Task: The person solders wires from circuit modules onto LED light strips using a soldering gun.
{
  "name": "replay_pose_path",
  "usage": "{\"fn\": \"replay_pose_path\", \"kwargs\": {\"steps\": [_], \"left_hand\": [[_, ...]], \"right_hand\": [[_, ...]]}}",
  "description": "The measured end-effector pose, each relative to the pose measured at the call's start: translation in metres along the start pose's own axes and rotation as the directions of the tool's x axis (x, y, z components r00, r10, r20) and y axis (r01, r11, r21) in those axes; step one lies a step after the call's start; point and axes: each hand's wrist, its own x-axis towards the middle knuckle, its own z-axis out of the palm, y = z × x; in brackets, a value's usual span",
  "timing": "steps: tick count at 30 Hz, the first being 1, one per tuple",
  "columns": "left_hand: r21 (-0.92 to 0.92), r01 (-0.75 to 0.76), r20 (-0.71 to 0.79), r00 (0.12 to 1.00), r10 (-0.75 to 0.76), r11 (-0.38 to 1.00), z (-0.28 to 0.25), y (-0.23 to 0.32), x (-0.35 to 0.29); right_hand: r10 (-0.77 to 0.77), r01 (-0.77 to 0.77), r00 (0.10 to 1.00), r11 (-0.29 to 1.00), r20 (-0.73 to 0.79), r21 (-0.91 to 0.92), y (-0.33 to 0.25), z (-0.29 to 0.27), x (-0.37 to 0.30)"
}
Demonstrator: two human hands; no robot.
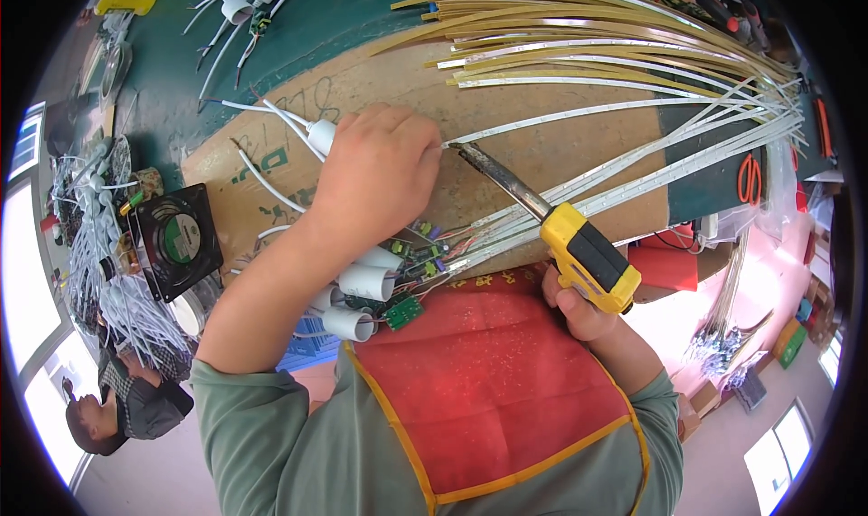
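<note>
My right hand [579, 313] is closed round the grip of a yellow and black soldering gun [592, 258]. Its dark tip points up and left, meeting the end of a white LED strip [561, 111] beside my left fingertips. My left hand [384, 168] is closed over the cardboard, fingers pressed together; what they pinch is hidden underneath. A white plastic cap [322, 136] with white wires sticks out from under that hand. Below my left wrist lie several white caps [367, 282] and a green circuit board [403, 312], with strips wired to small boards.
A cardboard sheet [271, 164] covers part of the green table [298, 32]. Many LED strips [561, 23] fan across the back right. A black fan [178, 240] stands at left near bundled white wires [90, 236]. Orange-handled scissors [749, 180] lie right. Another person [136, 394] is lower left.
</note>
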Motion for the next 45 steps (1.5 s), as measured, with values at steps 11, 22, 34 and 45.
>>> {"fn": "replay_pose_path", "kwargs": {"steps": [11, 22, 34, 45], "left_hand": [[-0.011, -0.013, 0.013, 1.000, 0.013, 1.000, -0.001, 0.000, 0.001], [-0.027, -0.012, 0.010, 1.000, 0.012, 1.000, -0.001, -0.001, 0.001], [-0.022, -0.011, 0.008, 1.000, 0.011, 1.000, -0.002, 0.000, 0.001], [-0.020, 0.004, 0.024, 1.000, -0.003, 1.000, -0.002, 0.001, 0.002]], "right_hand": [[-0.035, 0.036, 0.999, 0.999, -0.042, 0.032, 0.010, 0.002, -0.002], [0.012, -0.012, 0.999, 1.000, -0.046, 0.018, 0.005, 0.002, -0.002], [-0.008, 0.006, 0.995, 1.000, -0.101, -0.027, -0.006, -0.012, 0.003], [-0.009, 0.052, 0.976, 0.979, -0.216, 0.195, -0.018, -0.008, 0.018]]}}
